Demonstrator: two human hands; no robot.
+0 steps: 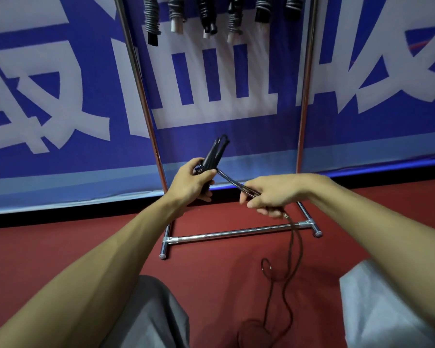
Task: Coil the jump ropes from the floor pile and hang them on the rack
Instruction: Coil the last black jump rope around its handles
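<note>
Two grey-clad knees [151, 315] occupy the lower edge of the view, and both bare forearms [106, 262] extend forward above them. The left hand [191, 183] has its fingers and thumb curled round a pair of black jump-rope handles [215, 154]. The handles are held together and point up and away, tilted to the right. The right hand [269, 194] has its fingers closed on the dark cord [234, 182], which runs taut from the handles down to this hand. Below the right hand the loose cord hangs to the red floor [211, 272], forms loops there and runs toward a dark heap [251, 331] between the knees, too dim to resolve. Directly behind the hands stands the chrome rack [236, 232], with a base bar on the floor and two uprights rising out of view. Six coiled jump ropes [151, 18] hang in a row between the uprights at the top. A blue banner [362, 136] with large white characters covers the wall behind the rack.
</note>
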